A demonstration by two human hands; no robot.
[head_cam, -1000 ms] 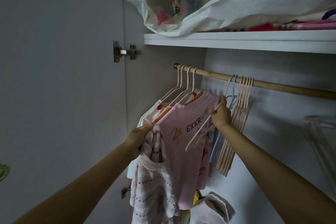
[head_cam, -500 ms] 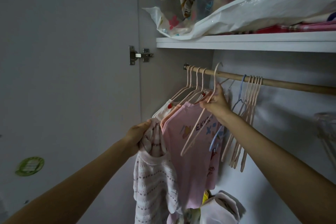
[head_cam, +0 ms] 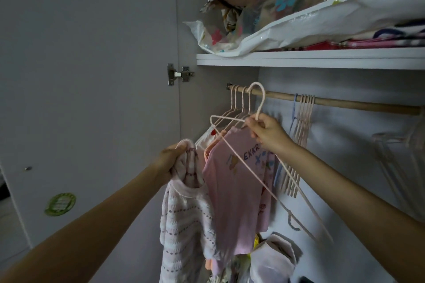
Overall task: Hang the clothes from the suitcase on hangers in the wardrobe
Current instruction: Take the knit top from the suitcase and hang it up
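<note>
My left hand (head_cam: pixel 171 158) grips the neck of a pale pink knitted top (head_cam: pixel 186 216), which hangs down in front of the wardrobe. My right hand (head_cam: pixel 264 132) holds a bare pink hanger (head_cam: pixel 248 165) by the base of its hook, off the wooden rail (head_cam: pixel 345 103) and tilted, with its long bar running down to the right. Behind it a pink printed T-shirt (head_cam: pixel 236 190) and other garments hang at the rail's left end. Several empty pink hangers (head_cam: pixel 299 145) and a blue one hang further right.
The open wardrobe door (head_cam: pixel 92 99) stands on the left, with a hinge (head_cam: pixel 179 74) at its edge. A white shelf (head_cam: pixel 310 58) above the rail carries bagged bedding (head_cam: pixel 299 18). Clear hangers (head_cam: pixel 395 156) hang at the far right. Folded items lie at the bottom.
My right hand has lifted one pink hanger off the rail and brought it left and toward me, in front of the pink T-shirt. The left hand keeps holding the knitted top.
</note>
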